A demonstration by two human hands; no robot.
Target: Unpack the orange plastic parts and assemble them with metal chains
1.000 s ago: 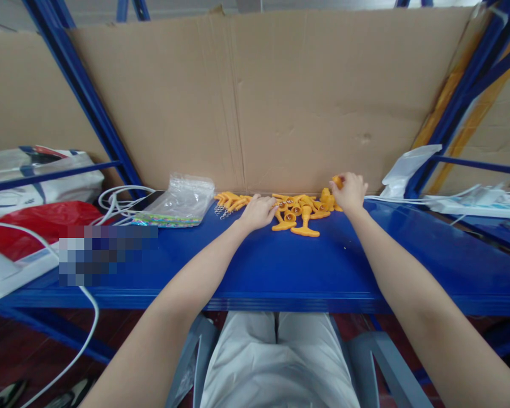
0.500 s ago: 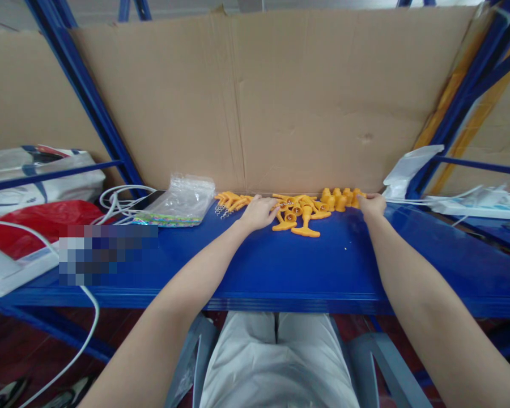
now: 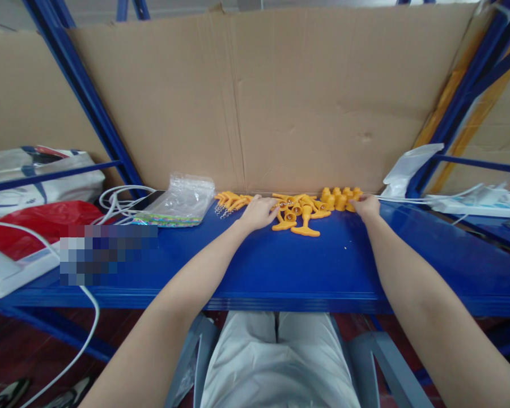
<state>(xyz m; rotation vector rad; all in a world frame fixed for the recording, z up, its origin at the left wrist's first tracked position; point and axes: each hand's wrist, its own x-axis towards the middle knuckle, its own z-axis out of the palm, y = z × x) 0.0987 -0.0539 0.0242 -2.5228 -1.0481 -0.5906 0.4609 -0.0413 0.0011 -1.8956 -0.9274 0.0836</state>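
Note:
My left hand (image 3: 258, 213) rests at the left side of a pile of orange T-shaped corkscrew handles (image 3: 306, 231), fingers stretched forward and thumb apart; nothing shows in its grasp. To its left lie several orange corkscrews (image 3: 229, 199) with bare metal spirals. My right hand (image 3: 368, 207) is closed at the right end of a group of upright orange bell-shaped sleeves (image 3: 340, 202); its fingertips are on the end sleeve, partly covering it. Some pieces in the middle pile show round sockets with metal inside.
Clear plastic bags (image 3: 181, 198) lie at the left, beside white cables (image 3: 119, 201) and a red bag (image 3: 46, 224). A cardboard panel (image 3: 280, 102) stands behind the blue tabletop (image 3: 280, 266). White power strips lie at both sides, near blue frame posts (image 3: 93, 96).
My right hand has shifted slightly left, closer in against the orange sleeves. My left hand and the corkscrew pile look unchanged.

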